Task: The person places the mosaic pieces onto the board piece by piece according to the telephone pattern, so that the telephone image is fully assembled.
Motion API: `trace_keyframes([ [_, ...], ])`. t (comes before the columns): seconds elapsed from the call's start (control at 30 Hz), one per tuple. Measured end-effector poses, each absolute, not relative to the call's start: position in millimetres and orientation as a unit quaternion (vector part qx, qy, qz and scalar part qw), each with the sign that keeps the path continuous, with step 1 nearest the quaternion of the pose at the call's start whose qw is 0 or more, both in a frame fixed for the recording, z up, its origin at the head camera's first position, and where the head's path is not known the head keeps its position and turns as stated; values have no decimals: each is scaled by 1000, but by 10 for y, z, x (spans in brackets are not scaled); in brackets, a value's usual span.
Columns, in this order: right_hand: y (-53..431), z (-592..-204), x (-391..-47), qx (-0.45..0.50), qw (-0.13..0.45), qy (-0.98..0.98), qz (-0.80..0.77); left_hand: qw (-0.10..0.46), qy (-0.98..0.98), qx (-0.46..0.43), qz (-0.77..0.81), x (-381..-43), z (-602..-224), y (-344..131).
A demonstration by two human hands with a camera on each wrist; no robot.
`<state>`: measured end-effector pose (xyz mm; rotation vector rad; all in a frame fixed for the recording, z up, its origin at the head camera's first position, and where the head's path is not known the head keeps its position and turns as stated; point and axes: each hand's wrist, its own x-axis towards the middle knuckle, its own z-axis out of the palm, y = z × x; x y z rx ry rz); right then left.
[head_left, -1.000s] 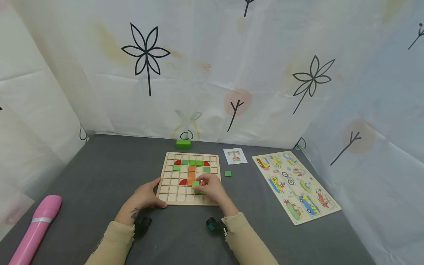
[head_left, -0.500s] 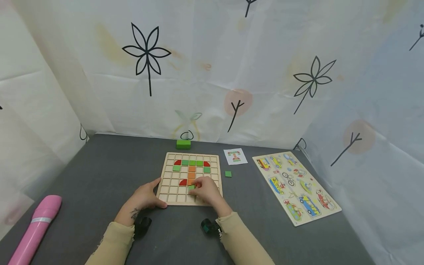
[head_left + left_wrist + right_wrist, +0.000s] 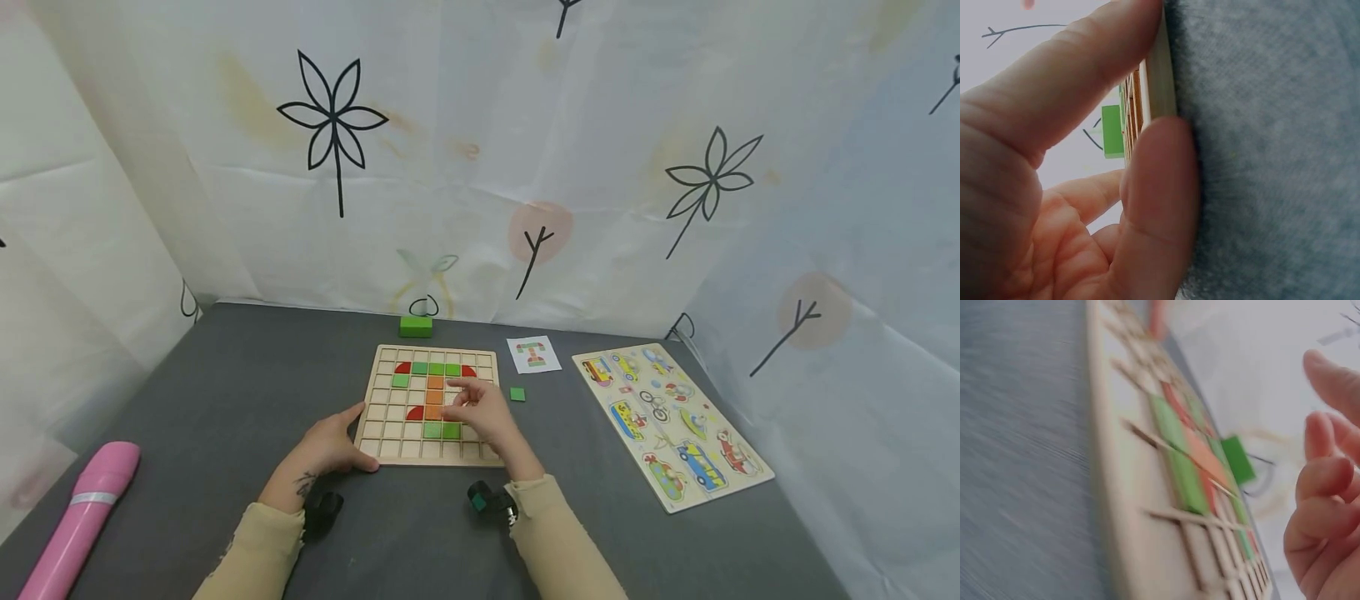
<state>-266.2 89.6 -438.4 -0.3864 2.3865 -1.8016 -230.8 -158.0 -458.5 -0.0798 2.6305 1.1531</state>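
Note:
A wooden grid board [image 3: 408, 447] lies on the grey tabletop, holding green, orange and red tiles in a T-like pattern. My left hand [image 3: 326, 446] rests at its near left corner, thumb and fingers extended against the edges; the left wrist view shows the fingertips touching the board's side. Above the board's right half hovers my right hand [image 3: 487, 412], holding nothing, its fingers loosely bent. Two green square tiles [image 3: 442, 431] sit side by side below the orange column [image 3: 433, 397]. A red quarter-round tile [image 3: 416, 413] is left of the lowest orange one.
A loose green tile [image 3: 517, 394] lies right of the board, below a small pattern card [image 3: 534, 354]. Behind the board stands a green block [image 3: 416, 327]. A picture puzzle board [image 3: 675, 425] lies at the right, and a pink microphone-shaped object [image 3: 86, 517] at the left.
My right hand has let go of a green tile, which now lies in the grid's lower rows, and has lifted up and to the right. The left hand has stayed put.

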Motion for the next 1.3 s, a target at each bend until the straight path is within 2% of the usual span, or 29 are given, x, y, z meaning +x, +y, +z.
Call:
trace_keyframes([
  [0.2, 1276, -4344, -2823, -71, 5, 729, -681, 134, 907, -29, 399, -2296, -4566, -1574],
  [0.4, 1612, -4358, -2967, -6, -40, 763, -645, 134, 906, -27, 401, -2295, -4576, -1583],
  [0.93, 1729, -4567, -3063, 85, 42, 912, -399, 142, 900, -26, 412, -2300, -4575, -1574],
  [1.3, 1721, -4544, -3017, 80, -12, 930, -359, 141, 904, -22, 403, -2294, -4550, -1575],
])
